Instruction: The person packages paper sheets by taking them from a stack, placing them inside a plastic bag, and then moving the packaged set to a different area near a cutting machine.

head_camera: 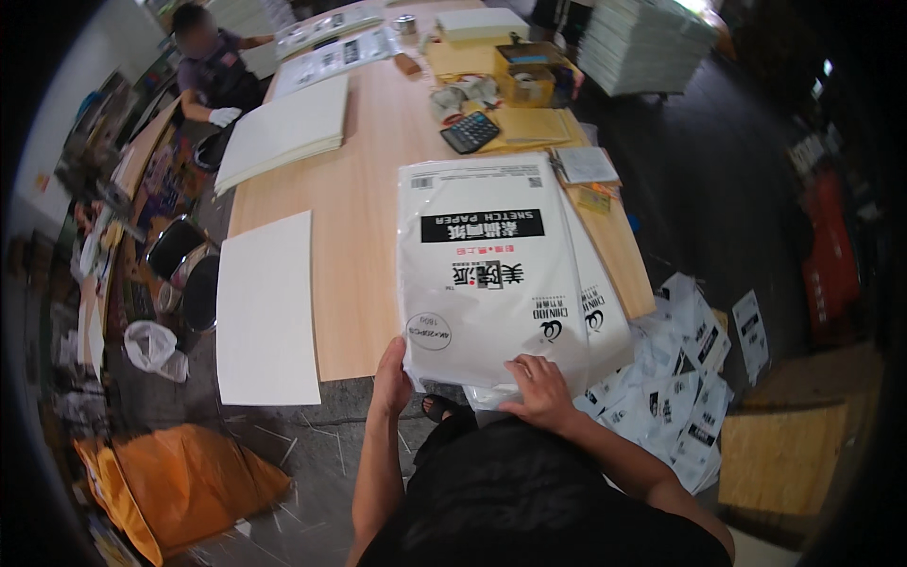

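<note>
A plastic packet of white paper (pixel 489 312) lies before me at the near edge of the wooden table, its printed writing upside down to me. My left hand (pixel 392 375) holds its left near corner, thumb along the side and the other fingers mostly hidden. Curled over the near edge is my right hand (pixel 542 388), with its fingers on the plastic and its thumb lower down. Clear film (pixel 489 397) hangs below that edge. Partly covered by this packet, a second printed packet (pixel 602 319) sticks out on the right.
White sheets (pixel 269 312) overhang the table's (pixel 354 283) near left edge; a thicker paper stack (pixel 290 127) lies beyond. A calculator (pixel 470 132), gloves (pixel 460 96) and a cardboard box (pixel 524 74) stand farther back. Printed bags (pixel 659 397) heap at right. A gloved co-worker (pixel 220 78) sits far left.
</note>
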The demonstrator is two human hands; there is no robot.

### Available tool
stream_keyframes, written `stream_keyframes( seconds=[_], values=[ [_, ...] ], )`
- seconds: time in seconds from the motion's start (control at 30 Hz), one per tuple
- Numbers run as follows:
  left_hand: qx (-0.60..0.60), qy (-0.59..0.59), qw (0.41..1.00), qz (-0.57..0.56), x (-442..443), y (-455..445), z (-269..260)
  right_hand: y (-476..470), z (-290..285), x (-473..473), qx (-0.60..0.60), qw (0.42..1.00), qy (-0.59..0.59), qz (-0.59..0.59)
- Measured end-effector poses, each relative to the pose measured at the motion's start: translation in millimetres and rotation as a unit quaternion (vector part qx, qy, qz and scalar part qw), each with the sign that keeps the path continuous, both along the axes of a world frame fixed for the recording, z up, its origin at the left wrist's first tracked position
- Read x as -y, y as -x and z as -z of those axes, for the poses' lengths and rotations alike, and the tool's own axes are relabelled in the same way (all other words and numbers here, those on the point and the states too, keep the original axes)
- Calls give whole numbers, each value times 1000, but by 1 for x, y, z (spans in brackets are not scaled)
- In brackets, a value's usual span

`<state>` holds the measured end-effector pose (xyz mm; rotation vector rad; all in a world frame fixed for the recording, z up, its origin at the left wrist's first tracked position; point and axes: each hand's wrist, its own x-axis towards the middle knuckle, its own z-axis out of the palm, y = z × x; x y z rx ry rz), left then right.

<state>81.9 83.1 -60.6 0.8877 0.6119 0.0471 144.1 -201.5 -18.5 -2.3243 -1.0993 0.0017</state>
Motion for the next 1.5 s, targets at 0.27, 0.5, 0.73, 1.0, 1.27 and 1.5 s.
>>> stream_keyframes(
  seconds=[0.27, 0.5, 0.73, 1.0, 1.27, 1.5],
  values=[
    [-10, -13, 998, 62, 3, 46, 26, 0, 75, -28, -81, 993, 1, -84],
    [-12, 43, 998, -41, 3, 62, 37, -28, 33, -52, -322, 944, -37, -58],
    [55, -286, 957, -9, 17, 79, 41, -21, 16, -96, -152, 979, 92, -100],
    [-29, -489, 863, -120, 11, 52, 37, -40, -26, -122, -212, 964, -63, -151],
    [88, -323, 924, -185, -29, 52, 18, -50, -13, -158, -245, 959, -32, -136],
    [47, -331, 930, -153, -27, 48, 1, -44, -22, -221, 3, 959, -7, -283]
  ],
)
